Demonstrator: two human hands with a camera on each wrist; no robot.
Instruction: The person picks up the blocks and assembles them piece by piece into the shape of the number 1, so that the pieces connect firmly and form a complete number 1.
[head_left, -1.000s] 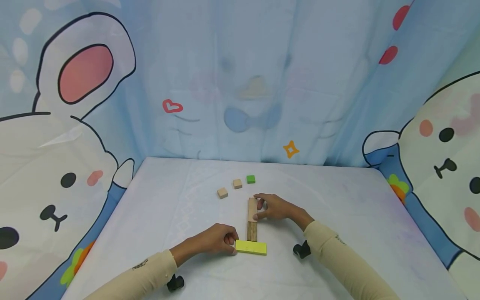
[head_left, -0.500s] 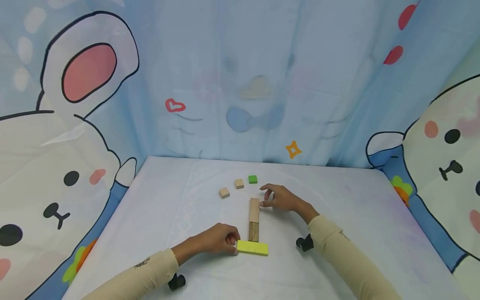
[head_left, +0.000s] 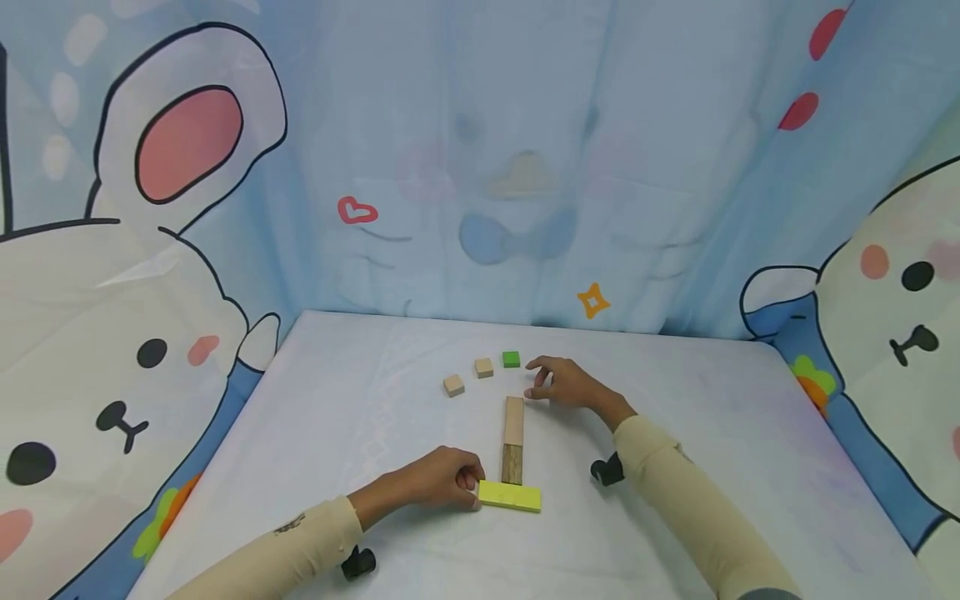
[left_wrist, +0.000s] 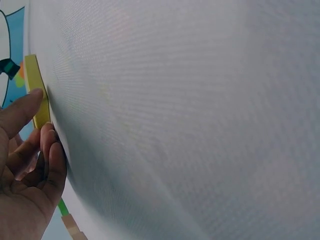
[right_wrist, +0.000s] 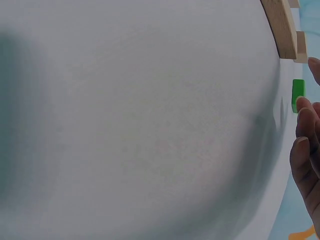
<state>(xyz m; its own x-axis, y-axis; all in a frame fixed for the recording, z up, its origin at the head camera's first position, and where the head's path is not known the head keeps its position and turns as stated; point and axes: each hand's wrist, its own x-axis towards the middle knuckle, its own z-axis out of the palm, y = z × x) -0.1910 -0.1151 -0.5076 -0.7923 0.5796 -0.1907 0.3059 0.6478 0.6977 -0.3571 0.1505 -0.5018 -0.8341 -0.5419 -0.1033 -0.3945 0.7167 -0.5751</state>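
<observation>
My left hand (head_left: pixel 441 477) pinches the left end of a long yellow block (head_left: pixel 510 497) lying crosswise on the table; in the left wrist view, the thumb (left_wrist: pixel 33 100) presses on its face. Behind the yellow block, a dark-grained wooden block (head_left: pixel 512 464) and a paler wooden block (head_left: pixel 514 419) stretch away end to end in a line. Past the far end of that line, my right hand (head_left: pixel 570 383) hovers with fingers apart and nothing in them. Its index fingertip is just right of a small green block (head_left: pixel 511 359), which also shows beyond the fingers in the right wrist view.
Two small pale wooden cubes, a nearer one (head_left: pixel 453 385) and a farther one (head_left: pixel 483 367), lie left of the green block. The white-covered table (head_left: pixel 675 500) ends at a blue cartoon curtain (head_left: pixel 420 150). Dark cameras hang below both wrists.
My right hand has let go of the pale wooden block and moved away from me to beside the green block. My left hand stays at the yellow block. The head view has shifted slightly.
</observation>
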